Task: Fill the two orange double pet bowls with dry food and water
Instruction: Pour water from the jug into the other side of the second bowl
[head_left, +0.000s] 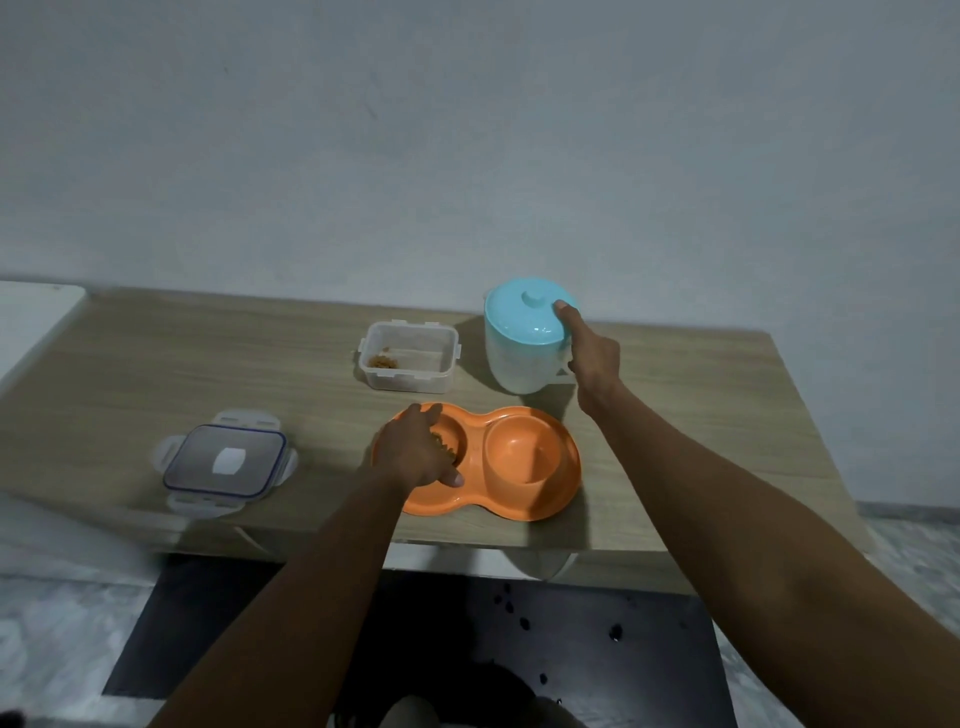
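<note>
One orange double pet bowl (524, 457) sits near the table's front edge. My left hand (415, 452) covers its left cup, fingers spread over brown kibble (441, 441); its right cup looks empty. A white jug with a light-blue lid (524, 332) stands behind the bowl at the right. My right hand (592, 353) grips its handle side, thumb on the lid. A clear food container (408, 356) with a little kibble left stands open beside the jug. Only this one orange bowl is in view.
The container's clear lid (226, 462) with clip tabs lies on the wooden table (182, 358) at the left front. A white surface (31, 322) borders the table's far left. A grey wall rises behind; a dark mat (467, 644) lies on the floor below.
</note>
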